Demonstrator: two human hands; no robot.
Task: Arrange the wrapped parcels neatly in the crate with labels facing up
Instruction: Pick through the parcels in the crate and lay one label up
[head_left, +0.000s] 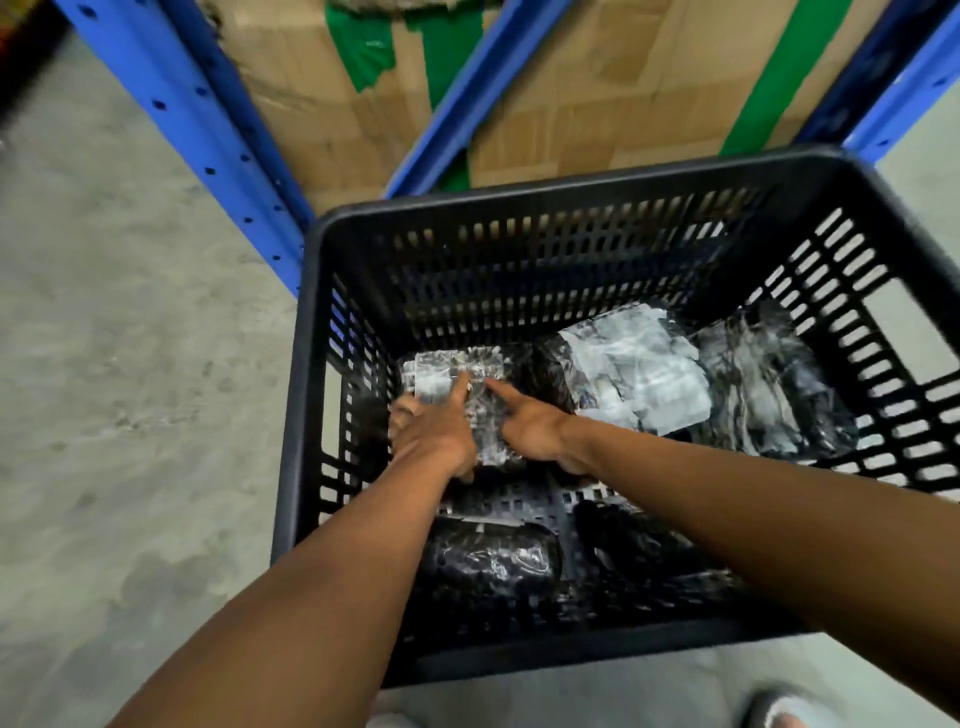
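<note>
**Settling a parcel into the crate's far-left corner**

Both hands worked low inside the black crate, which stood on the concrete floor before a blue rack stacked with cardboard boxes. The left hand lay on the corner parcel at about ten o'clock in the crate, its fingers curled over the near-left edge and seemingly gripping the wrap. The right hand held nothing; its forefinger pointed out and pressed the same parcel's top, the other fingers loosely folded. A second parcel sat at one o'clock, pale label up, a third beside it at two o'clock, and more dark parcels at six.

To do this well, the parcel probably wanted sliding square against the two walls, then pressing flat, checking the pale label stayed uppermost and unwrinkled.
</note>
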